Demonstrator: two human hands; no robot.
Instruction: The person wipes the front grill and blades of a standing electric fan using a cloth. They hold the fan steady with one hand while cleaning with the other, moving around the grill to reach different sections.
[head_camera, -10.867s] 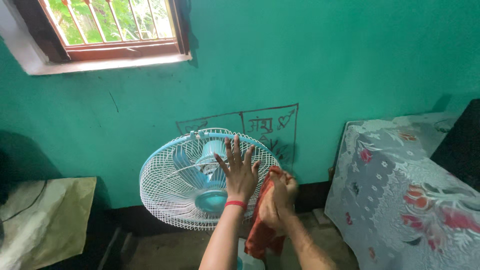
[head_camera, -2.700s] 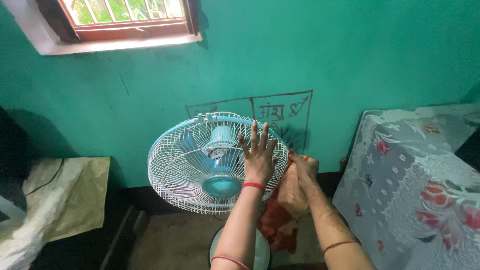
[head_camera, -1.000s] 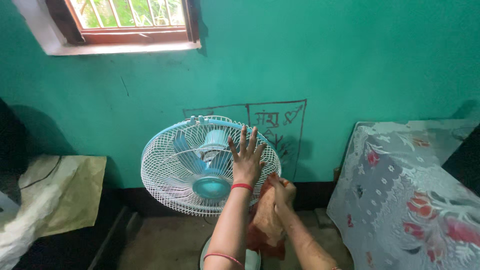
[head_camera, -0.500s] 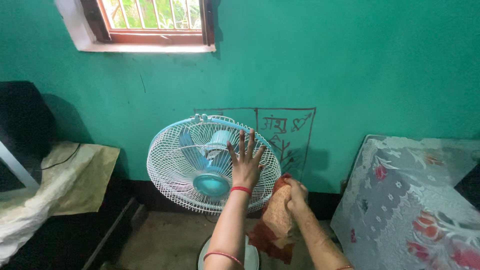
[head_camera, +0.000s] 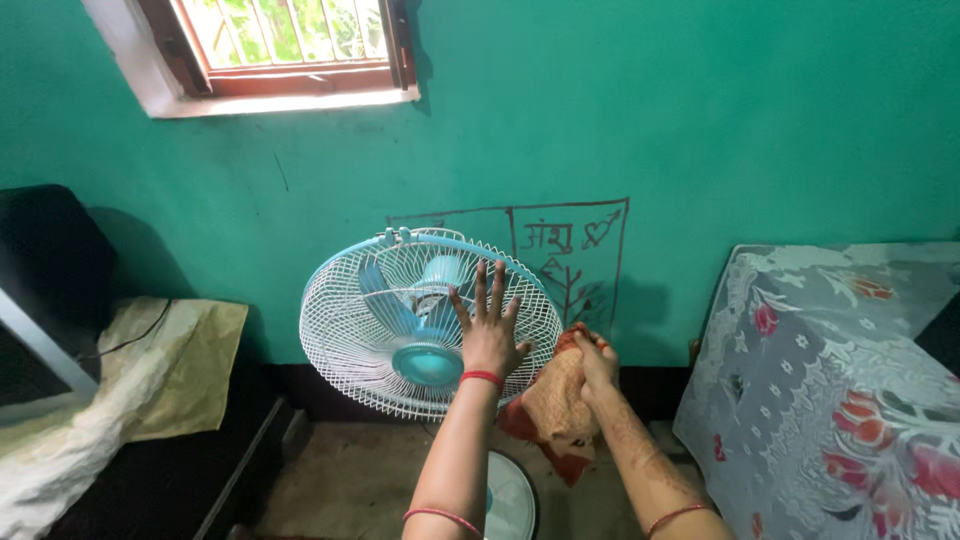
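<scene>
Head view, compared with half a second ago: the left hand (head_camera: 488, 338) stays spread flat against the white wire guard of the pedestal fan (head_camera: 400, 330), fingers splayed and released, grasping nothing. The right hand (head_camera: 597, 362) has kept its place at the fan's right rim, clenched on an orange-red cloth (head_camera: 553, 415) that hangs down beside the guard. The camera has tipped a little, so the window (head_camera: 290, 45) sits slightly more to the right and the bed edge shows more fully.

Counted: one fan, standing near the green wall (head_camera: 720, 110), with pale blue blades behind the guard and its round base (head_camera: 510, 495) on the floor between the forearms; one cloth; two hands; red bangles, one at the left wrist, one further up that forearm, one on the right forearm. One flowered bedspread (head_camera: 840, 380) lies to the right. One yellowish sheet (head_camera: 160, 370) drapes dark furniture to the left. One red line drawing (head_camera: 570, 260) marks the wall just behind the fan.
</scene>
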